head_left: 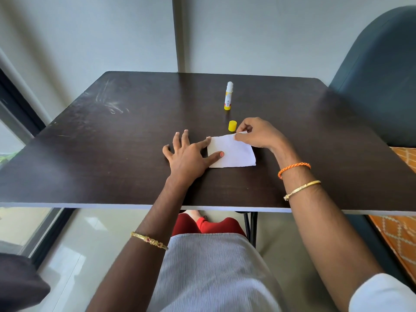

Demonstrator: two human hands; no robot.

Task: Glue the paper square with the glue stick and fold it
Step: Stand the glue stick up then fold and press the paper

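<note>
A white paper square lies on the dark table near the middle. My left hand is spread flat, with its thumb and index finger pressing the paper's left edge. My right hand pinches the paper's far right corner between thumb and fingers, lifting it slightly. The glue stick, white with a yellow base, stands upright and uncapped beyond the paper. Its yellow cap rests on the table just behind the paper, close to my right hand's fingers.
A dark teal chair back stands at the table's right side, with an orange patterned cloth below it. A window frame runs along the left. The table's front edge is near my body.
</note>
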